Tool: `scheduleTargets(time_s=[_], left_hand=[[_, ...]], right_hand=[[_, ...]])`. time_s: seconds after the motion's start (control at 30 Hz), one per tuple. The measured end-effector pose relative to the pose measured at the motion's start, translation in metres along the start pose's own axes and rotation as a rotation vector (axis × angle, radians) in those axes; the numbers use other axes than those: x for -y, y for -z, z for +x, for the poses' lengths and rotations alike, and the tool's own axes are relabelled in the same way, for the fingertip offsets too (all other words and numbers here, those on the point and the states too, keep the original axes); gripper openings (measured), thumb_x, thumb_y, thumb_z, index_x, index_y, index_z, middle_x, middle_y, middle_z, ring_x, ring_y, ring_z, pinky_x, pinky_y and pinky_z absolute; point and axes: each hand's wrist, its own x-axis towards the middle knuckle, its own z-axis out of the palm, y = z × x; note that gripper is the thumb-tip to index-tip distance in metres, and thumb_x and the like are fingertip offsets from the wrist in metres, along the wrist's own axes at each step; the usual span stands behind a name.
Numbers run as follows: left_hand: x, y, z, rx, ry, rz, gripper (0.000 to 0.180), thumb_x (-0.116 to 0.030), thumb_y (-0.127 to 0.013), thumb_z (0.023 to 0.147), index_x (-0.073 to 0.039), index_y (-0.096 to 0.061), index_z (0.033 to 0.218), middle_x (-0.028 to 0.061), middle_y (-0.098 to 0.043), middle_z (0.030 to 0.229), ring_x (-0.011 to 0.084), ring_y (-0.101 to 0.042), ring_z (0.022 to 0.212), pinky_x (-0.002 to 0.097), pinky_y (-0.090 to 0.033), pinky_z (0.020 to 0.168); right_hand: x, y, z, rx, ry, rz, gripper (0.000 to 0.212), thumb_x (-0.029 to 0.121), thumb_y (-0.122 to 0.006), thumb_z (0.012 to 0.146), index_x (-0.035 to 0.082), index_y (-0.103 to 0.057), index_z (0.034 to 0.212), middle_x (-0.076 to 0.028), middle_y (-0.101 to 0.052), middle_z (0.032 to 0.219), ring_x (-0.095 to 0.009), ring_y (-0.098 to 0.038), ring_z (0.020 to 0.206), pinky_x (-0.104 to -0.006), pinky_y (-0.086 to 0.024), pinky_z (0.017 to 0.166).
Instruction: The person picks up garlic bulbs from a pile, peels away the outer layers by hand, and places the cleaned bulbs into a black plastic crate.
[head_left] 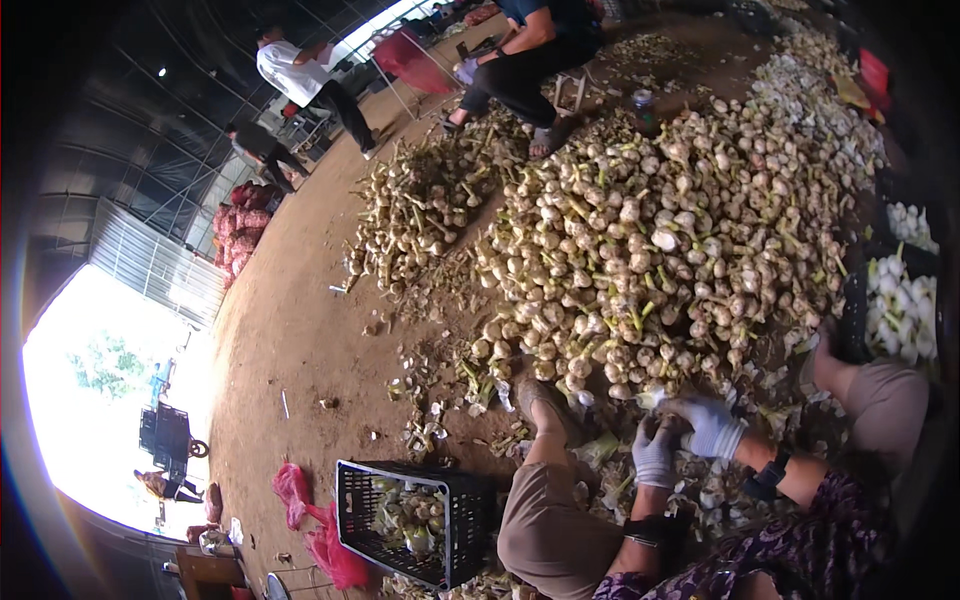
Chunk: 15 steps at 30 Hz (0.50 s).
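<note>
Both my hands wear white knit gloves with dark, soiled fingers and are close together at the near edge of a large heap of garlic bulbs (620,250). My left hand (655,455) has its fingers curled upward; what lies in them is hidden. Just right of it, my right hand (712,425) reaches leftward with bent fingers pressed together, and I cannot make out what they grip. A pale garlic bulb (652,398) shows right beyond the fingertips; whether it is held or lies on the heap is unclear. Peeled skins (600,450) litter the ground around my feet.
A black crate (345,510) with garlic stands left of my knee, beside pink plastic bags (330,550). At right, another crate (855,310) holds white bulbs. A smaller garlic heap (420,210) lies farther off. Beyond, a person sits on a stool (568,90); others stand near red sacks (240,235).
</note>
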Motion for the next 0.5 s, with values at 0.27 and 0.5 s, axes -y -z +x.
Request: scheduleTargets(time_s=[0.27, 0.5], left_hand=[[-0.051, -0.046, -0.037, 0.244, -0.343, 0.13, 0.079, 0.009, -0.061, 0.07, -0.007, -0.022, 0.136, 0.0133, -0.048, 0.115, 0.0211, -0.052, 0.097, 0.0316, -0.047, 0.079], [-0.025, -0.052, -0.047, 0.288, -0.444, 0.565, 0.081, 0.004, -0.064, 0.07, -0.003, -0.019, 0.137, 0.0147, -0.052, 0.11, 0.0206, -0.052, 0.097, 0.0307, -0.044, 0.084]], right_hand=[[-0.027, 0.032, -0.009, -0.241, -0.233, 1.017, 0.053, 0.007, -0.067, 0.072, -0.001, -0.047, 0.121, -0.008, -0.058, 0.11, -0.015, -0.055, 0.095, -0.0272, -0.047, 0.081], [0.0, 0.039, -0.026, -0.23, -0.328, 1.077, 0.054, 0.022, -0.069, 0.073, -0.003, -0.048, 0.116, -0.008, -0.058, 0.107, -0.016, -0.054, 0.097, -0.0283, -0.044, 0.085]])
